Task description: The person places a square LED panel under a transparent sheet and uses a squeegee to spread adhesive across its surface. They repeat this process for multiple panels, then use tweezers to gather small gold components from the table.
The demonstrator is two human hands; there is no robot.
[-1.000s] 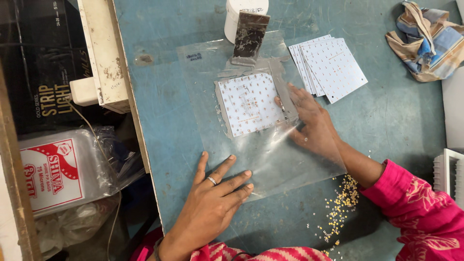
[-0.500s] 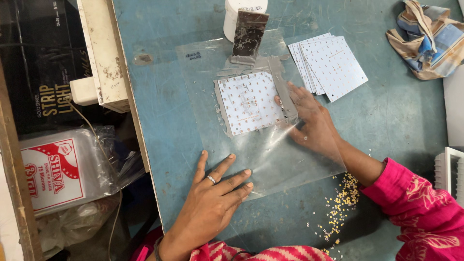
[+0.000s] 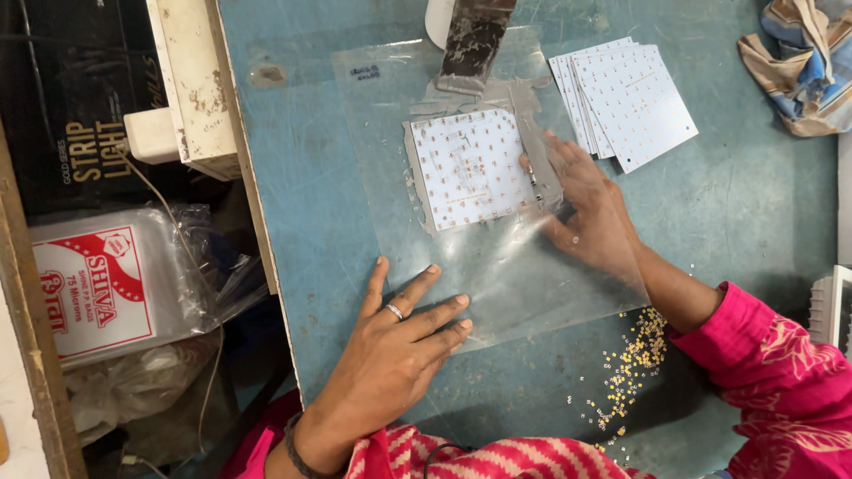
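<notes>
Right hand (image 3: pixel 593 213) flat, fingers together, blurred beneath clear plastic sheet (image 3: pixel 497 275), left hand (image 3: pixel 399 341) splayed on near edge, white dotted board (image 3: pixel 469 167) under sheet, dark tool (image 3: pixel 473 40) cut off far.

Stack of white square boards (image 3: pixel 628 99) far right on blue counter (image 3: pixel 754 213), striped cloth (image 3: pixel 799 62) at far-right corner, small yellow bits (image 3: pixel 632 364) scattered near right, bagged white-and-red packet (image 3: pixel 98 284) off counter's left edge.

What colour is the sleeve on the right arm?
Bright pink sleeve with a paler pink pattern, seen in the head view.
</notes>
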